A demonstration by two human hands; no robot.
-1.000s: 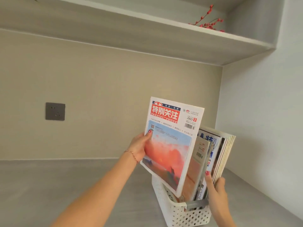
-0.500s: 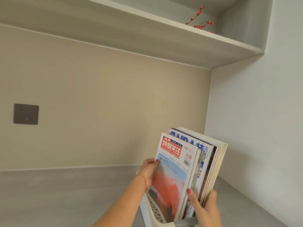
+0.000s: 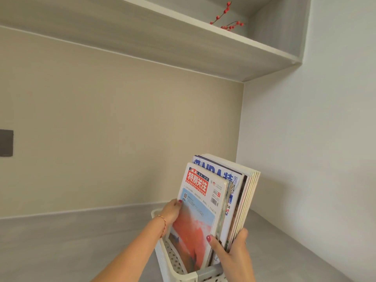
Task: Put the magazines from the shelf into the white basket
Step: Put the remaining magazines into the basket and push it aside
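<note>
The left grip [image 3: 172, 212] pinches the near edge of a red-titled magazine [image 3: 200, 210] standing in the white basket [image 3: 173, 261] on the grey worktop [image 3: 71, 241], while the right grip [image 3: 232, 251] clasps the stacked magazines [image 3: 242, 200] behind it. Released unevenly, the tall upright issues could likely fan out, slump sideways or tip the narrow basket.

magazines [image 3: 219, 198] pack basket [image 3: 162, 259], wall [image 3: 315, 159] close right, countertop [image 3: 71, 241] seemingly open left
</note>
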